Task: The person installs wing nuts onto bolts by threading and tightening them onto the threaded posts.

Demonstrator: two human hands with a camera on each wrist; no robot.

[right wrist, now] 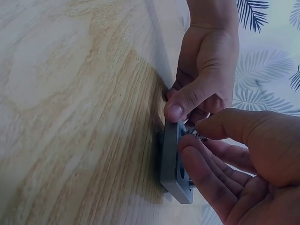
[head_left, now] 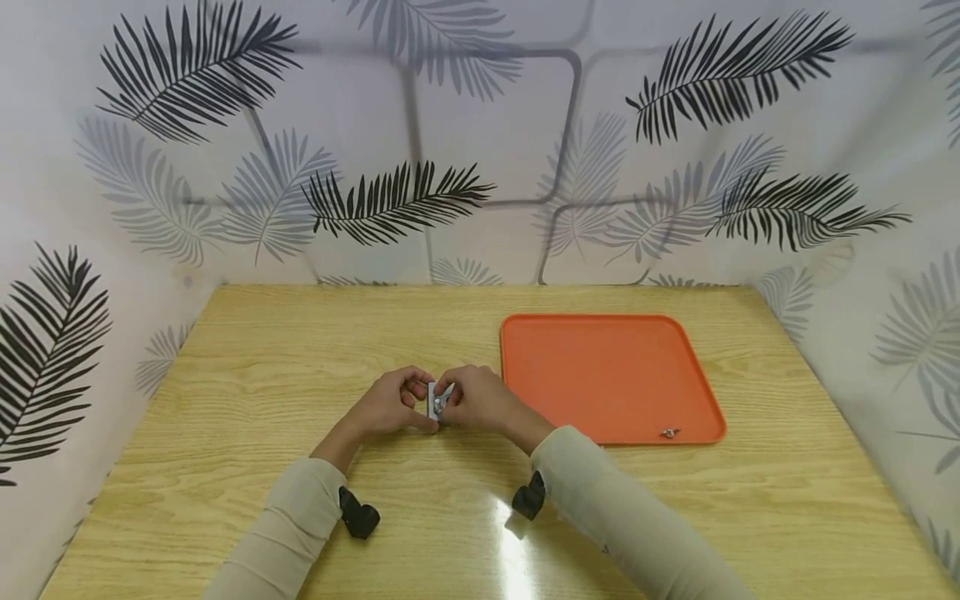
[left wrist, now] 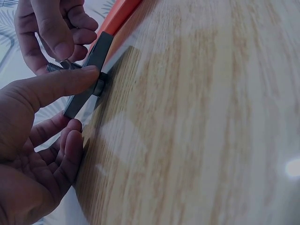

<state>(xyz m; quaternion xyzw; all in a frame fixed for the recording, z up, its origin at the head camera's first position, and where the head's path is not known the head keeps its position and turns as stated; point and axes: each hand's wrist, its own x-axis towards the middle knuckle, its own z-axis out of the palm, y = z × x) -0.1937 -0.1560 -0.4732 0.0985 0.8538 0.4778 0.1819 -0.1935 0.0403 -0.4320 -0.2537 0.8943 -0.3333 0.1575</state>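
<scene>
A small grey metal plate (right wrist: 171, 159) with holes is held just over the wooden table near its middle. My left hand (head_left: 386, 404) grips it by its edges, the thumb (left wrist: 70, 86) along one side. My right hand (head_left: 480, 400) pinches a small shiny wing nut (right wrist: 200, 138) at the plate's upper face, largely covered by the fingertips. A threaded bolt end (left wrist: 54, 67) sticks out from that face, and a bolt head (left wrist: 99, 87) shows on the underside. Another bolt end (right wrist: 191, 184) shows near the plate's lower end.
An orange tray (head_left: 600, 375) lies right of my hands, with a small wing nut (head_left: 670, 432) near its front right corner. The wooden table (head_left: 262, 350) meets a leaf-patterned backdrop (head_left: 495, 242) behind and at both sides.
</scene>
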